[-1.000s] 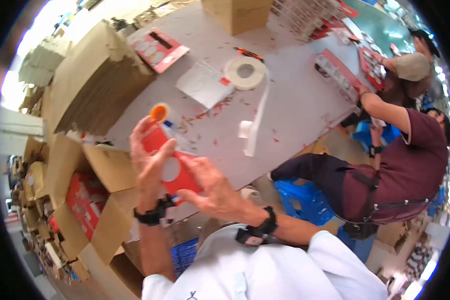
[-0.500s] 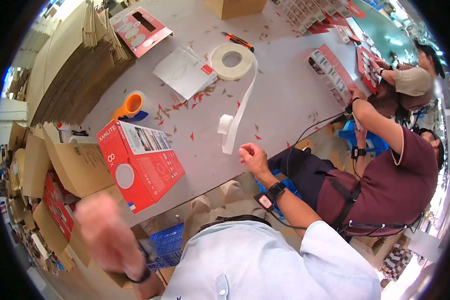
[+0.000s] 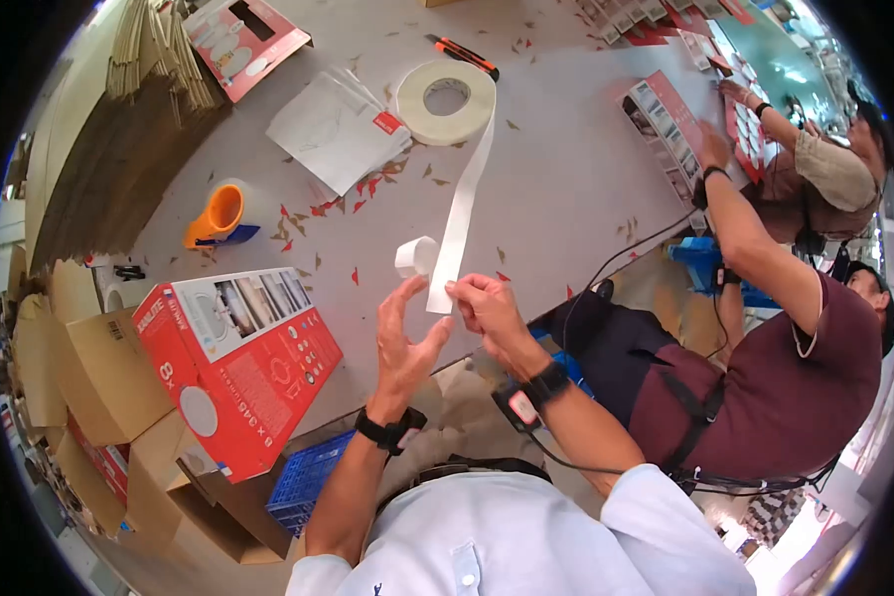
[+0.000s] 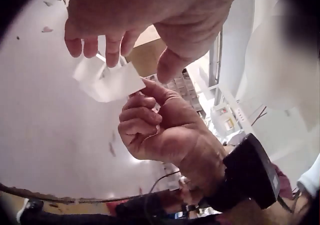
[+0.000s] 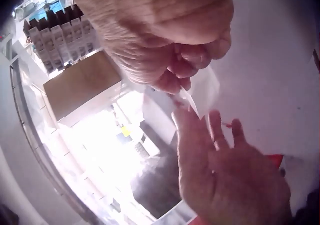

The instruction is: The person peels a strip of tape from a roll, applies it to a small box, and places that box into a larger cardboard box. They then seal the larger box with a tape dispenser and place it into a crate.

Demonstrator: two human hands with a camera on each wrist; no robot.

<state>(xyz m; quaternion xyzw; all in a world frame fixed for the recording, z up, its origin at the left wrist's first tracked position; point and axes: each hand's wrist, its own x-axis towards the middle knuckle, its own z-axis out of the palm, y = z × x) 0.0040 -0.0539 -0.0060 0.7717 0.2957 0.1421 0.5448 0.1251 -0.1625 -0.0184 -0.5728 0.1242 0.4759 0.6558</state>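
Note:
My right hand (image 3: 497, 318) pinches the loose end of a white tape strip (image 3: 462, 214) between thumb and fingers. That strip runs back across the table to a large tape roll (image 3: 479, 111), and a short curl of it stands up beside the end. Just left of the tape end is my left hand (image 3: 405, 348), its fingers spread and slightly bent, thumb apart. In the left wrist view its fingertips hang right by the white tape (image 4: 117, 84), with the right hand (image 4: 165, 125) pinching the corner. A red printed box (image 3: 258, 372) stands to the left.
An orange holder (image 3: 207, 223) with a blue part, white paper sheets (image 3: 328, 139) and a box cutter (image 3: 462, 55) lie on the table. Flat cardboard (image 3: 119, 149) is stacked at left, above an open carton (image 3: 119, 368). Two people work at right, one in a maroon shirt (image 3: 735, 387).
Both hands held the red box earlier, then let it go on the table. The right hand has reached the tape end and pinches it; the left has swung in beside it.

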